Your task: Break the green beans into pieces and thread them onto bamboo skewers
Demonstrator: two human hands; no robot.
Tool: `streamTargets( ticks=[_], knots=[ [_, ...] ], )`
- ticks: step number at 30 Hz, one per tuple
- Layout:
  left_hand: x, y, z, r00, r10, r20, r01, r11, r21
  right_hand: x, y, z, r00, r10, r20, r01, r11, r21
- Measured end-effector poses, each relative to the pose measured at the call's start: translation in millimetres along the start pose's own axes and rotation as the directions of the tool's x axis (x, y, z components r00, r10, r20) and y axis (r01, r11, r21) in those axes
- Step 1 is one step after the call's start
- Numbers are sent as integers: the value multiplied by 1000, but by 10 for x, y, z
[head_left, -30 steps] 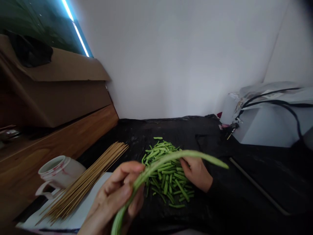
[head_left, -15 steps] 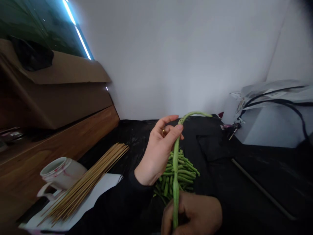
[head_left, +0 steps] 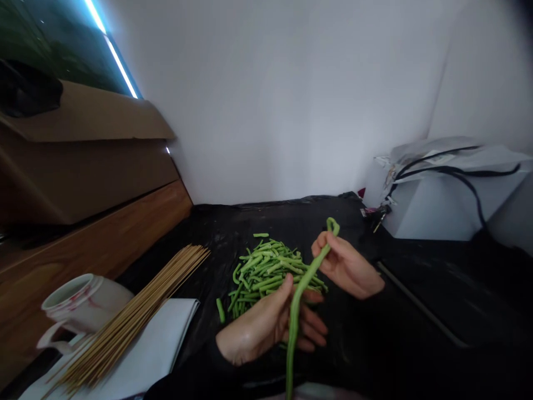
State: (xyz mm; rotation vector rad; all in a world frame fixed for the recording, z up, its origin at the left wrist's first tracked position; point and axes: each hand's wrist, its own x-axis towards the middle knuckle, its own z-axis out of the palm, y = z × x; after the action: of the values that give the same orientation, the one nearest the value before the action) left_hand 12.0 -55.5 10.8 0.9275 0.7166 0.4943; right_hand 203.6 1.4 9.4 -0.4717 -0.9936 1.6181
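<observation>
One long green bean (head_left: 296,311) runs slantwise in front of me, its top end bent over in a loop and its lower end reaching the bottom of the head view. Near that loop my right hand (head_left: 350,266) pinches it between thumb and fingers. My left hand (head_left: 270,319) is lower and to the left, thumb raised and fingers spread, with the bean passing across it; whether they touch is unclear. Behind the hands lies a heap of short green bean pieces (head_left: 266,272), partly covered by my left hand.
Thin wooden sticks (head_left: 145,311) lie over a folded white sheet (head_left: 179,316) beside a white mug (head_left: 89,303) at left. A cardboard box (head_left: 91,172) stands behind them. On the right are a pale bag (head_left: 433,205) and keys (head_left: 378,215). Black sheeting (head_left: 216,233) covers the table.
My right hand has gone from the bean's lower part up to near its top. My left hand has let go of the upper part, dropped lower and opened. More of the heap shows.
</observation>
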Motion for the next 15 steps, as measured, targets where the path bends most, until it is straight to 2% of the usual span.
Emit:
streamTargets(
  ticks=[2,5,9,12,15],
  knots=[
    [-79,-55,-21,997,-56,61,56,998,7,63,-84,-129,988,-86,-126,86,996,-4],
    [-204,-121,-78,990,-94,110,92,996,22,141,-202,-367,959,-192,-210,192,981,-20],
    [-346,-175,-170,981,-158,114,146,983,111,198,-271,-608,941,-202,-272,210,978,-2],
    [-422,-103,-207,982,-181,51,165,961,222,201,-260,-636,935,-171,-309,184,983,15],
    [-447,52,-220,998,-60,-1,59,978,199,171,-219,-556,936,-187,-298,184,982,-38]
  ],
)
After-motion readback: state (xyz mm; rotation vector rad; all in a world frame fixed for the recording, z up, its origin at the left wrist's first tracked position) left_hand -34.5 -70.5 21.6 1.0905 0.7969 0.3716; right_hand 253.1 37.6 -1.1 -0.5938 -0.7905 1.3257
